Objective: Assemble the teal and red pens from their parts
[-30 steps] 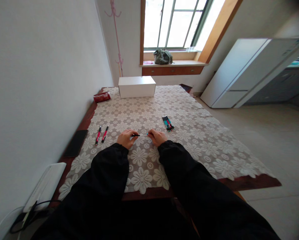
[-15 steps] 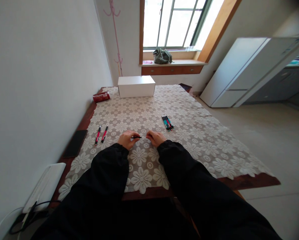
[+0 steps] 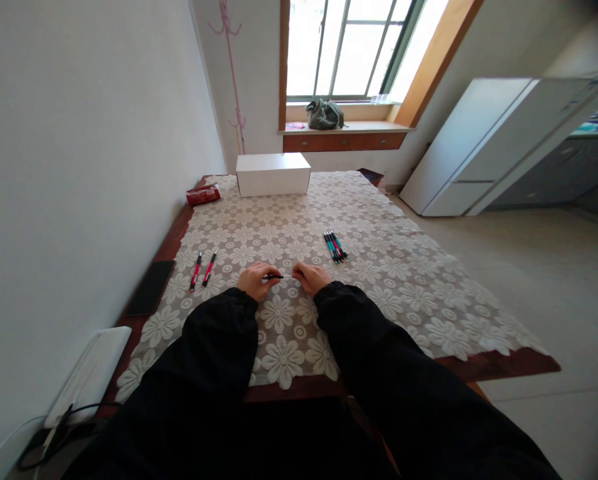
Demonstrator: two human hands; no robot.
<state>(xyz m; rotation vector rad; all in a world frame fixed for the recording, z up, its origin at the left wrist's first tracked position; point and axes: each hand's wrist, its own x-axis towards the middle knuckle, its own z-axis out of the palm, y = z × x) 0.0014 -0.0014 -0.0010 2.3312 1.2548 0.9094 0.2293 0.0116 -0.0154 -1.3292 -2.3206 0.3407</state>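
A: Pen [image 3: 277, 276], head view: it is lying level between the two hands, just above the lace tablecloth [image 3: 379, 267], near the table's front edge and a little left of the middle. The left hand [image 3: 255, 280] is pinching the dark end; the right hand [image 3: 309, 277] is pinching the thin pale end. Both hands are closing narrowly on it, fingertips only.

B: How is it likely to be handling?

A: As a judgement: light, stiff and slender, with a smooth barrel that is probably turning easily under the fingers. The pale, thinner section is looking like the weaker part, so the dark barrel is the safer place for a firm grip, with the thin end taken lightly.

B: What is surrounding it?

A: Two red pens [image 3: 203, 269] are lying side by side toward the left edge. A bundle of teal and red pens [image 3: 335, 245] is resting right of centre. A white box [image 3: 273, 173] is standing at the far edge, with a red packet [image 3: 203, 195] near the far left corner and a dark flat slab [image 3: 151, 287] on the bare wood at the left edge.

B: Any writing or brand?

A: Nothing is reading clearly; the pens and the packet are showing too small to tell.
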